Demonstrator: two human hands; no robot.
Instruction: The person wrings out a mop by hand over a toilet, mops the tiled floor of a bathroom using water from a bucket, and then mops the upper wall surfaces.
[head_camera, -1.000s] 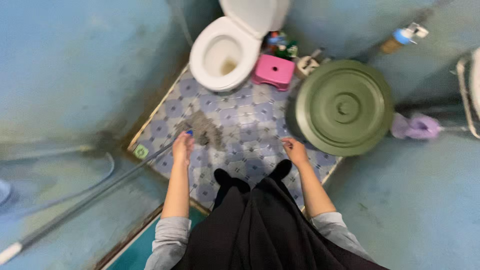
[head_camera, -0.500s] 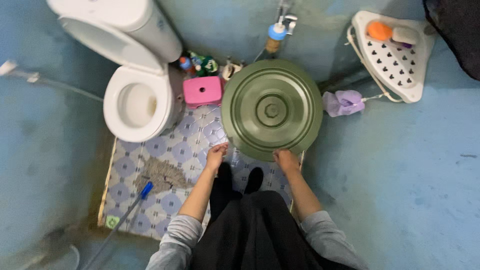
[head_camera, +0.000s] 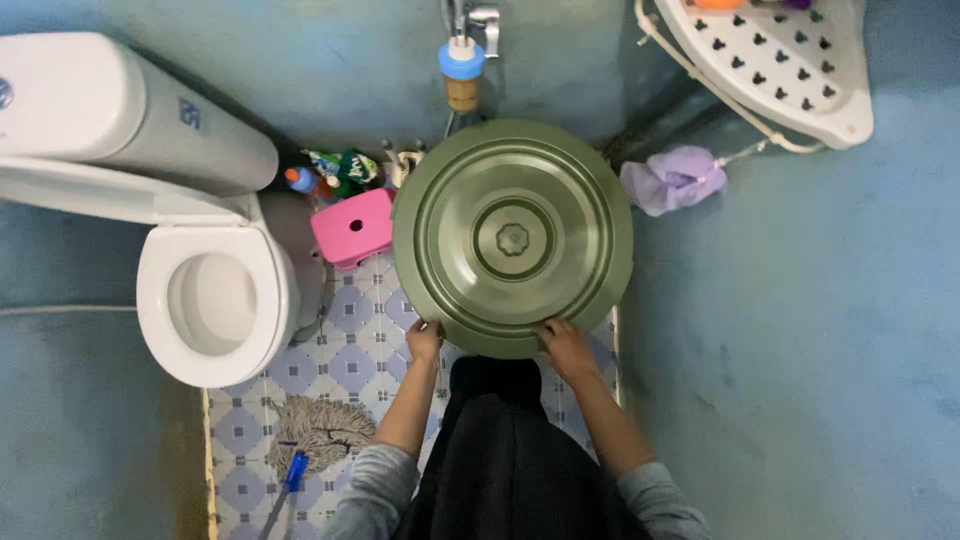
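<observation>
A big round green lid (head_camera: 512, 238) covers a barrel in front of me, under a wall tap (head_camera: 463, 60). My left hand (head_camera: 424, 342) grips the lid's near rim on the left side. My right hand (head_camera: 566, 346) grips the near rim on the right side. Both sets of fingers curl over the edge. My dark skirt hides my feet below the hands.
A white toilet (head_camera: 215, 300) with its seat up stands at the left, a pink stool (head_camera: 353, 228) and bottles (head_camera: 335, 172) beside it. A mop (head_camera: 318, 432) lies on the tiled floor (head_camera: 350, 365). A white corner shelf (head_camera: 775, 65) and purple cloth (head_camera: 675, 178) hang at right.
My left hand let go of the mop handle. Both hands went to the green lid's near rim and now grip it. The view swung right and closer to the barrel.
</observation>
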